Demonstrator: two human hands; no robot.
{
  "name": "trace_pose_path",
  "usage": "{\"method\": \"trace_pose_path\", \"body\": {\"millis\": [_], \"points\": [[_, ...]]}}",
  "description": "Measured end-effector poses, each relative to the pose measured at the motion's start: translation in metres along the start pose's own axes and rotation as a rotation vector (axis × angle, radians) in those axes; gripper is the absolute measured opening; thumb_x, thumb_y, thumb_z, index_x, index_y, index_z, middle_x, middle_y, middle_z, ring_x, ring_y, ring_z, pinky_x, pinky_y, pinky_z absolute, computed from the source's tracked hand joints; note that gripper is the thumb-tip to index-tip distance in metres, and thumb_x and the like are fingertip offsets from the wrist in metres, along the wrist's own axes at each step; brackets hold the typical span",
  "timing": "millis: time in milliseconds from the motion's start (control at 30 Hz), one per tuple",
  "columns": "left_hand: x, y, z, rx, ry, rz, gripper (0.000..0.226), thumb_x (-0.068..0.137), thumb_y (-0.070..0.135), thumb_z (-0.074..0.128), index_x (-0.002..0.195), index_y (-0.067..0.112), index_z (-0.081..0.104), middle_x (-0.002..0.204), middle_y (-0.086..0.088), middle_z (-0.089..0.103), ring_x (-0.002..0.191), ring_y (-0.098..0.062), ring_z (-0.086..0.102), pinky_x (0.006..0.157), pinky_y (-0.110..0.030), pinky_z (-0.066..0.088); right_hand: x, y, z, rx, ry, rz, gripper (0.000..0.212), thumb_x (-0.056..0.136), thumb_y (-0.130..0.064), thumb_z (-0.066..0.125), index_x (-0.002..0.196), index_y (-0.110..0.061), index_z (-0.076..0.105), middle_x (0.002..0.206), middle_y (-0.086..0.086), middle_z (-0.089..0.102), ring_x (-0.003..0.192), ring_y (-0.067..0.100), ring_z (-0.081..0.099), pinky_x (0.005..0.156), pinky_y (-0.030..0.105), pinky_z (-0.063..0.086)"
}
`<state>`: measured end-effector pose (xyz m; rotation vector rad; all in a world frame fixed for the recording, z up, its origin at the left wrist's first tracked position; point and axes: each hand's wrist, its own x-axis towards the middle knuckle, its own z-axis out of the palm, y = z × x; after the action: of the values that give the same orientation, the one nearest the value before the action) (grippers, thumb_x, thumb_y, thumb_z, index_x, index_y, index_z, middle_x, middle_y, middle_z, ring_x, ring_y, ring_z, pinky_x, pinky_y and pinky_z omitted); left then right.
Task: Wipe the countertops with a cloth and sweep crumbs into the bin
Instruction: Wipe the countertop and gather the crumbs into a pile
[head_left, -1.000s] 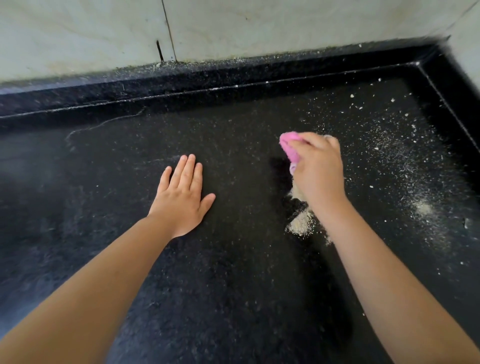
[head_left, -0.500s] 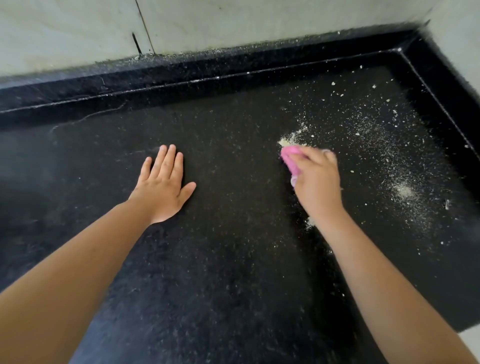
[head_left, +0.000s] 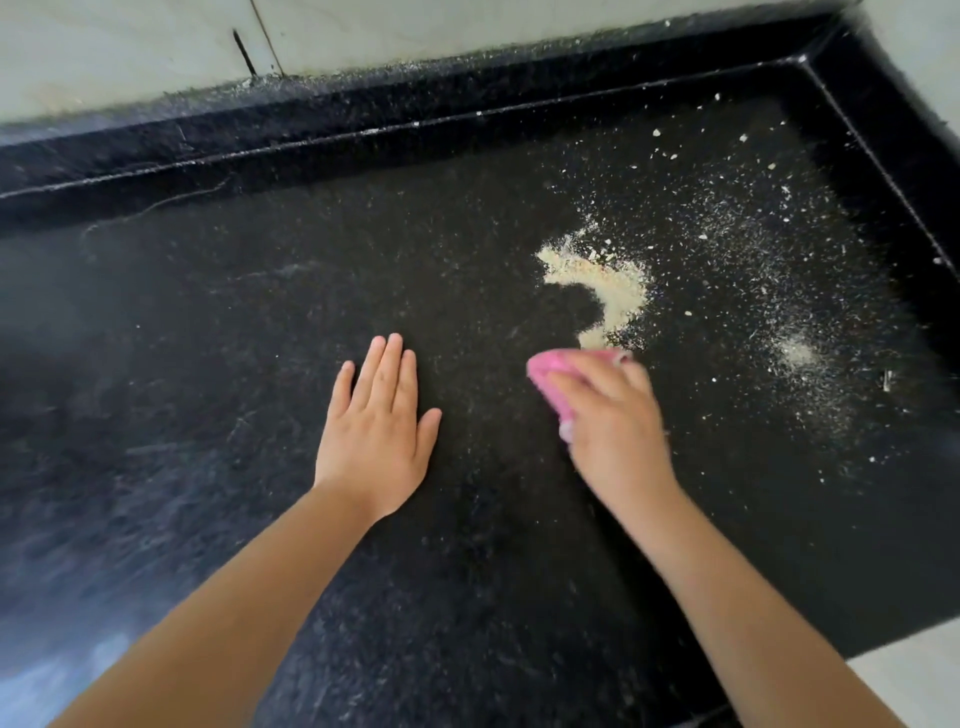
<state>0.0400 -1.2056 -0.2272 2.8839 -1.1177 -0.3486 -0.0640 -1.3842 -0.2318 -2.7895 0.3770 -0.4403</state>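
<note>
The left hand (head_left: 375, 431) lies flat, fingers straight, on the dark countertop (head_left: 208, 364). Beside it, the right hand (head_left: 613, 426) grips a pink cloth (head_left: 550, 371) pressed to the counter. Just beyond sits a gathered heap of crumbs (head_left: 608, 288) — finer scatter (head_left: 789, 291) toward the far right corner looks unswept. No bin shows — the job seems partway.

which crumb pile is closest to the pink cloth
The big curved tan pile just beyond the pink cloth in the right hand; its lower end nearly meets the cloth. The smaller pale pile sits apart, farther right.
</note>
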Motion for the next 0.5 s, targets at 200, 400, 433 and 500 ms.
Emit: {"method": "trace_pose_path", "body": {"millis": [200, 400, 433, 500], "points": [[0.000, 0.000, -0.007, -0.025, -0.074, -0.025, 0.059, 0.098, 0.036, 0.013, 0.143, 0.005, -0.008, 0.152, -0.009, -0.015, 0.139, -0.018, -0.018, 0.109, -0.030, -0.014, 0.017, -0.001, -0.033, -0.019, 0.179, 0.054, 0.039, 0.068, -0.003, 0.040, 0.093, -0.005, 0.070, 0.096, 0.007, 0.069, 0.081, 0.037, 0.059, 0.076, 0.023, 0.028], [-0.025, -0.024, -0.009, -0.336, 0.149, 0.002, 0.053, 0.097, 0.015, 0.036, 0.141, -0.004, 0.014, 0.151, -0.016, 0.012, 0.135, -0.013, -0.001, 0.109, -0.027, -0.002, -0.048, -0.101, -0.003, 0.140, -0.074, -0.095, 0.043, 0.070, -0.004, 0.046, 0.106, -0.018, 0.066, 0.107, -0.004, 0.063, 0.091, 0.019, 0.045, 0.074, 0.027, 0.042], [-0.034, -0.028, -0.007, -0.327, 0.175, -0.018, 0.052, 0.096, 0.014, 0.037, 0.140, -0.006, 0.017, 0.150, -0.019, 0.016, 0.138, -0.019, 0.004, 0.110, -0.030, 0.001, -0.060, -0.112, 0.003, 0.135, -0.102, -0.115, 0.042, 0.073, -0.007, 0.045, 0.107, -0.018, 0.065, 0.108, -0.003, 0.063, 0.092, 0.019, 0.045, 0.072, 0.031, 0.046], [-0.047, -0.036, -0.001, -0.304, 0.171, -0.053, 0.051, 0.096, 0.013, 0.039, 0.139, -0.007, 0.020, 0.149, -0.020, 0.018, 0.139, -0.025, 0.008, 0.110, -0.031, 0.003, -0.070, -0.116, 0.010, 0.108, -0.130, -0.148, 0.042, 0.074, -0.010, 0.041, 0.107, -0.019, 0.066, 0.109, -0.002, 0.063, 0.093, 0.020, 0.044, 0.069, 0.033, 0.049]]}}
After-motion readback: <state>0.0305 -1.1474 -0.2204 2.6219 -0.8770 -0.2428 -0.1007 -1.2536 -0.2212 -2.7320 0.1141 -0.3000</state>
